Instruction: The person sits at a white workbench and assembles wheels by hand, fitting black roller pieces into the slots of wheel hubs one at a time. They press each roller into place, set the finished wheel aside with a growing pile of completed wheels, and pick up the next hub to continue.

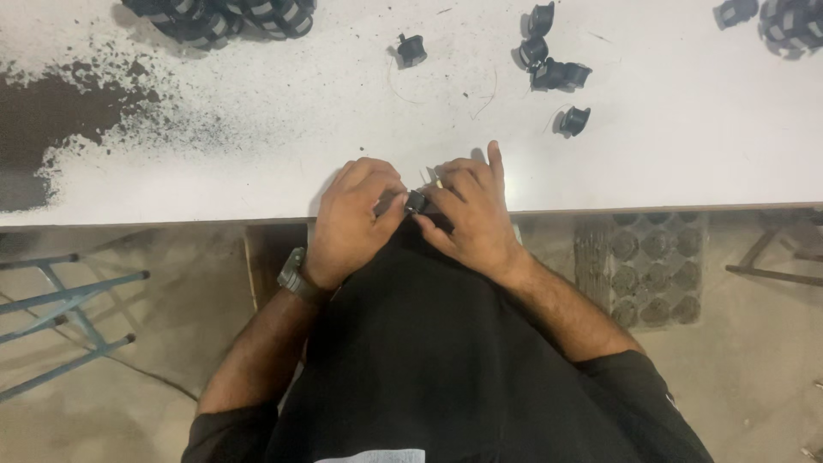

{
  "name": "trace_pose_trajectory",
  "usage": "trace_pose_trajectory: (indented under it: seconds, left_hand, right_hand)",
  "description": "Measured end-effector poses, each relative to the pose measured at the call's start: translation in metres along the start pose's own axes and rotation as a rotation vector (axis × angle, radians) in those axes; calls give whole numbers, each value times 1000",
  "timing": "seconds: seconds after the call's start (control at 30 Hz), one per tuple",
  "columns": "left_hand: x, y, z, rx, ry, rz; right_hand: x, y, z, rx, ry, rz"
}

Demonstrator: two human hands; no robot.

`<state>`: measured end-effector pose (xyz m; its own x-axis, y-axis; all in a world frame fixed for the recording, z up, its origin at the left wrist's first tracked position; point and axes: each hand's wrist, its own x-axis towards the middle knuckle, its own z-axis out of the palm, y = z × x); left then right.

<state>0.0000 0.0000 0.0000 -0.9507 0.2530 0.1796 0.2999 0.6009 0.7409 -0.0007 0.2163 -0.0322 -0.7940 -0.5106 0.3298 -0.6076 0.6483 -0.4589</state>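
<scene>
Nearest us, our black shirt (446, 360) hides the table's near edge below the hands. Our left hand (353, 221), with a wristwatch (294, 276), and our right hand (470, 214) meet at that edge, fingers pressed together, pinching a small black part (415, 202) between them; most of it is covered, so we cannot make out its shape. Farther off on the white table (686, 137) lie loose black caps (557, 75). At the far edge, black ringed pieces (223, 17) are cut off by the frame.
</scene>
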Motion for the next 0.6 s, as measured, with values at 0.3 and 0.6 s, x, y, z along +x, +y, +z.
trace_pose_trajectory:
  seconds: [0.3, 0.6]
  left_hand:
    - [-8, -1, -4, -194, 13, -94]
    - [-10, -11, 2, -245, -56, -220]
  right_hand:
    - [1, -6, 2, -11, 14, 56]
    - [1, -6, 5, -54, 25, 39]
